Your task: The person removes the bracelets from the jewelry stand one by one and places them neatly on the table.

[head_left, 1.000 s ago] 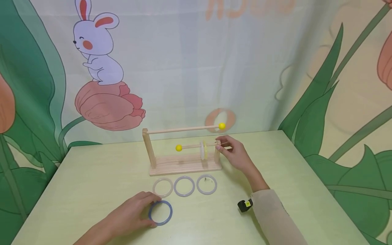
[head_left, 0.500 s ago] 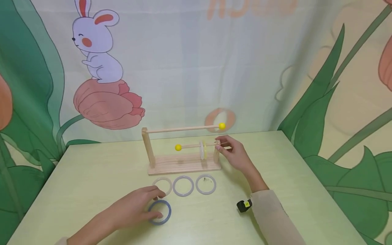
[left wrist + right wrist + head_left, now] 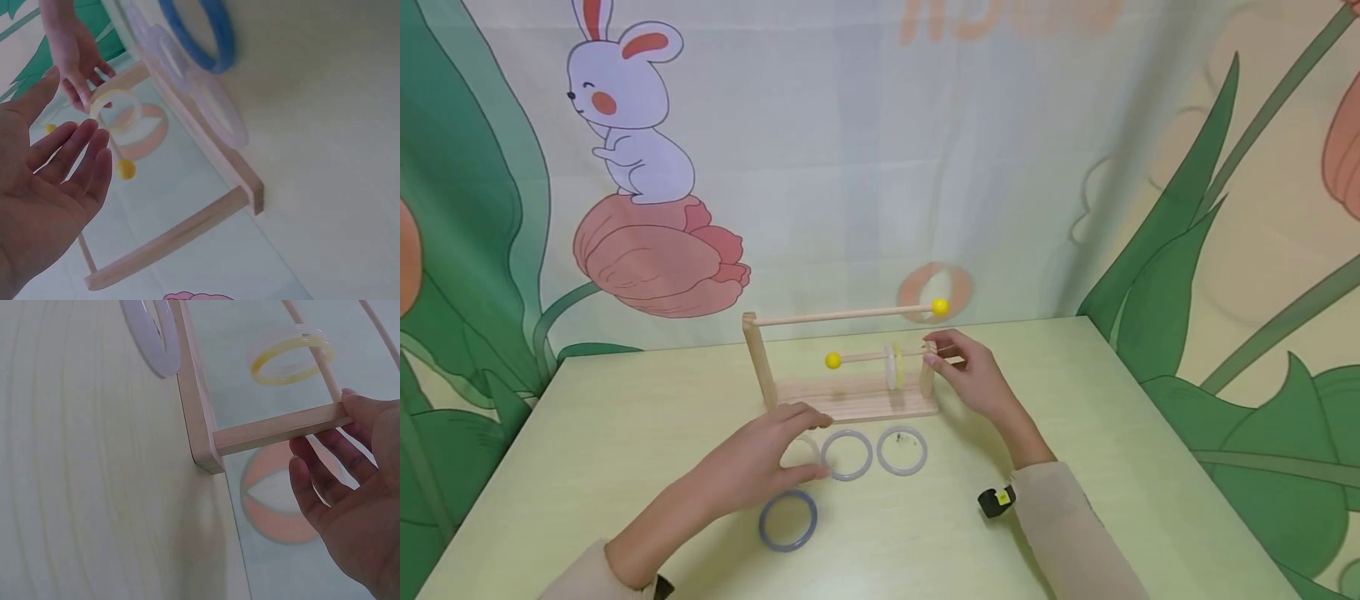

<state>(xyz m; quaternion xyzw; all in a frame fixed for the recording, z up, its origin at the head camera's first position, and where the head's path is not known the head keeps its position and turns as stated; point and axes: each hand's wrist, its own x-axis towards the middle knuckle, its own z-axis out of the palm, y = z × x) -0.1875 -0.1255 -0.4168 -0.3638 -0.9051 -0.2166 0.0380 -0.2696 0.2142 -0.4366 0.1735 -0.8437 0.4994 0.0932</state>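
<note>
My left hand (image 3: 741,462) hovers over the table with fingers apart and nothing in them. It partly hides a pale pink ring (image 3: 237,134). Just below that hand lies a blue ring (image 3: 813,521). Two lilac rings, one in the middle (image 3: 871,455) and one at the right (image 3: 926,451), lie before the wooden stand (image 3: 857,408). With thumb and fingers, my right hand (image 3: 977,379) grips the top of the stand's short post (image 3: 275,430). A whitish ring (image 3: 891,367) and a yellow ring (image 3: 281,380) hang on the lower rod near that post.
Yellow balls cap the lower rod (image 3: 832,361) and the upper rod (image 3: 940,307). The taller post (image 3: 758,362) stands at the left. A printed curtain (image 3: 820,167) hangs behind the table (image 3: 625,417). A small black device (image 3: 995,502) is by the right sleeve.
My left hand has let go of the blue ring and moved up and right, over the pale pink ring. The blue ring stays on the table. My right hand keeps its grip on the post.
</note>
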